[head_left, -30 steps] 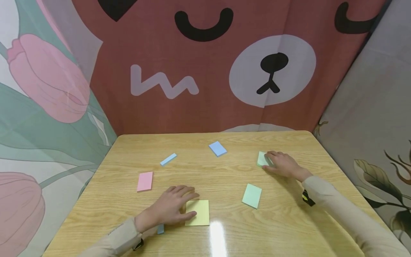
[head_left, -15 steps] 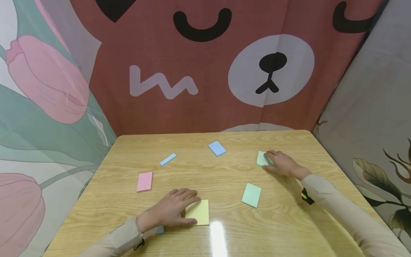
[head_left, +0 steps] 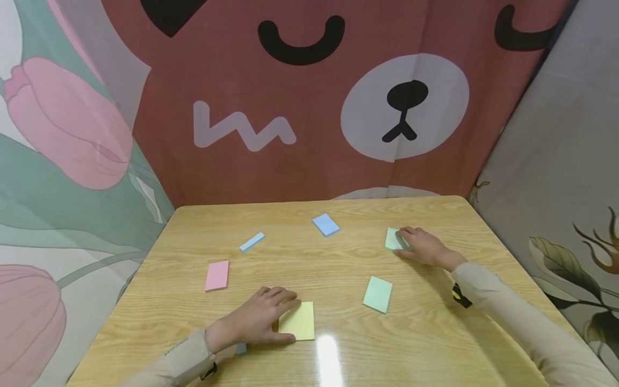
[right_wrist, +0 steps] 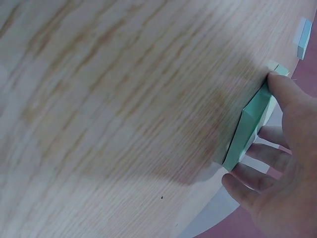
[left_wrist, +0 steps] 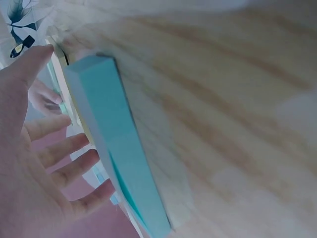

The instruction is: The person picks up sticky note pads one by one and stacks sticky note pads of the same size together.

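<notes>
In the head view, the left hand [head_left: 256, 317] grips the yellow pad [head_left: 300, 321] by its left part, fingertips at the far edge and thumb at the near edge. A small teal pad [head_left: 241, 349] lies partly hidden under that wrist; it looms large in the left wrist view [left_wrist: 116, 134] beside the left hand [left_wrist: 44, 158]. Farther off, the right hand [head_left: 425, 248] holds a light green pad [head_left: 391, 239] between thumb and fingers, covering its right part. The right wrist view shows the right hand [right_wrist: 282, 148] with its thumb and fingers against the green pad [right_wrist: 247, 119].
Another light green pad [head_left: 378, 294] lies between the hands. A pink pad [head_left: 217, 276] is at the left, with a narrow light blue pad [head_left: 252, 242] and a blue pad [head_left: 326, 224] farther back. Printed cloths stand behind and beside the wooden table [head_left: 300, 269].
The left hand has shifted slightly right over the yellow pad, its fingers now at the pad's far edge. The right hand stays at the green pad. The head view has tilted slightly.
</notes>
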Tool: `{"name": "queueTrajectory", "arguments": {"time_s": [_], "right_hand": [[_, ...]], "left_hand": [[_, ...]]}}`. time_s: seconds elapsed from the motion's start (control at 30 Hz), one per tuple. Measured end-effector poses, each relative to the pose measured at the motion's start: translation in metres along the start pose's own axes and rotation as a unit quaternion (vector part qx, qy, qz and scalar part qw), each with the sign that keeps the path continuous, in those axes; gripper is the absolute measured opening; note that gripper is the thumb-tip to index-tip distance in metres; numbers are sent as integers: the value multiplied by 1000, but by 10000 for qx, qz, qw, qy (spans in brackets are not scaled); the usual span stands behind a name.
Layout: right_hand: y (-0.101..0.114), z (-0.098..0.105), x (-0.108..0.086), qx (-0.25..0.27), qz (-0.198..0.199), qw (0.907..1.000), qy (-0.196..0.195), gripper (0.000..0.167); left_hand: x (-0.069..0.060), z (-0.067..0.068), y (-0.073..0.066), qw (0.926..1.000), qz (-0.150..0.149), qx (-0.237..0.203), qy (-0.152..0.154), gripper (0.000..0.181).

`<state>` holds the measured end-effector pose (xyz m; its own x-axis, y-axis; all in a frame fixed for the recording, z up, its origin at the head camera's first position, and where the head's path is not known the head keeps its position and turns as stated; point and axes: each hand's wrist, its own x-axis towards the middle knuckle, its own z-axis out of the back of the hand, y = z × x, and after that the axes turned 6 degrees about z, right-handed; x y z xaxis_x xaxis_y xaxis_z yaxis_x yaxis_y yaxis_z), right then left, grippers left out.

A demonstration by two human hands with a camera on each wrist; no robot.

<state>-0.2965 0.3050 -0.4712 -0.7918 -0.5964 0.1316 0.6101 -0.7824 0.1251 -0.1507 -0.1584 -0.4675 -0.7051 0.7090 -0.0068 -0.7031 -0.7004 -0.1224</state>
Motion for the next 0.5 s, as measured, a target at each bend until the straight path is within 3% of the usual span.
{"name": "queueTrajectory", "arguments": {"time_s": [0.3, 0.5], "right_hand": [[0, -1, 0, -91, 30, 10000, 19, 59], [-1, -2, 0, -140, 65, 9999, 4, 59]], "left_hand": [[2, -2, 0, 9988, -446, -23, -193, 72], [3, -3, 1, 9985, -484, -73, -235, 71]]}}
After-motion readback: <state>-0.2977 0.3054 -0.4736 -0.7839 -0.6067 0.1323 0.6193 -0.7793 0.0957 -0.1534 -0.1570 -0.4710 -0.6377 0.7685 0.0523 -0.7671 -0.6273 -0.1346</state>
